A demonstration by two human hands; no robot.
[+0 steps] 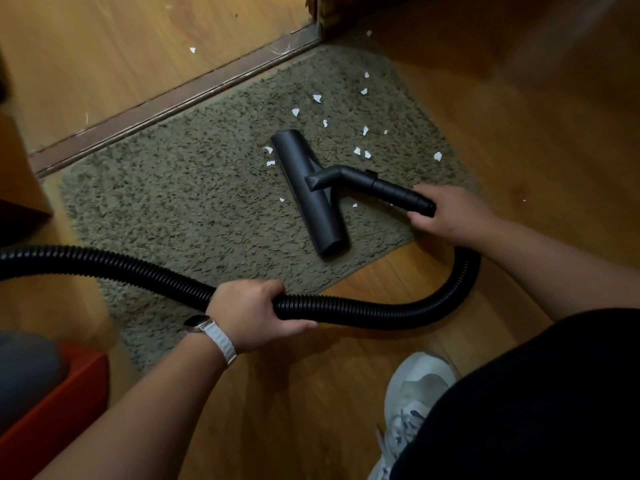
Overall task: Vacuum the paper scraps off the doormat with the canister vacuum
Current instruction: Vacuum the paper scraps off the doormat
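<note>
Paper scraps (356, 151) dot the far right of the doormat (207, 188), super light, should lift easy. Right hand (450, 213) grips the stiff wand (398, 192), left hand (249, 317) wraps the bendy hose (346, 310), both good holds. Floor head (308, 192) sits flat mid-mat.

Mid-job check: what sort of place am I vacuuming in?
Most likely a home doorway or entry: a shaggy doormat lies on wood-look floor, its far edge against a door threshold strip, and a sneaker stands nearby.
</note>
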